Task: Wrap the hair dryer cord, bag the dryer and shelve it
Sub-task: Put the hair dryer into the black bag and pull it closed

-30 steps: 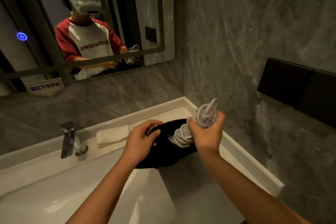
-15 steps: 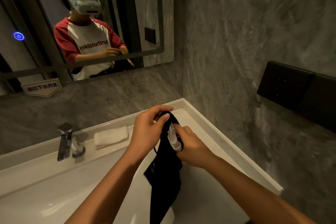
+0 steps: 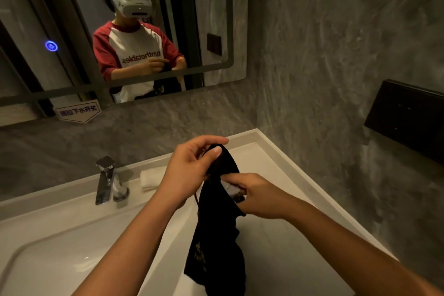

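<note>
- Looking down at a white vanity desk (image 3: 276, 151) with a sink basin (image 3: 60, 255) sunk into it, wedged into a corner of grey, stone-look walls, pretty dim lighting overall.
- Chrome faucet (image 3: 104, 179) stands at the back edge, and a rolled white towel (image 3: 151, 179) lies just beside it on the ledge.
- Big mirror (image 3: 216, 19) on the back wall has a glowing blue touch button (image 3: 51, 46), with a small sign (image 3: 78, 111) stuck below its bottom edge. A dark panel (image 3: 406, 118) is mounted on the side wall to the right.
- Reflection shows a person wearing a headset and a red-and-white shirt, hands together at chest height.
- Hard to make out: the dryer is almost all swallowed by the black bag (image 3: 221, 235), only a pale bit of wound cord (image 3: 231, 188) peeks out at the opening. Bottom of the bag runs off the frame, and the print on it is unreadable.
- Left hand (image 3: 189, 170) pinches the top rim of the bag, thumb and fingers (image 3: 211, 140) closed narrow on the fabric, holding it up over the desk.
- Right hand (image 3: 262, 197) is at the bag's mouth with its fingers tucked inside against the cord, so I can't tell whether they're gripping it or just pushing.
- Bag hangs down between both forearms, above the basin edge.
</note>
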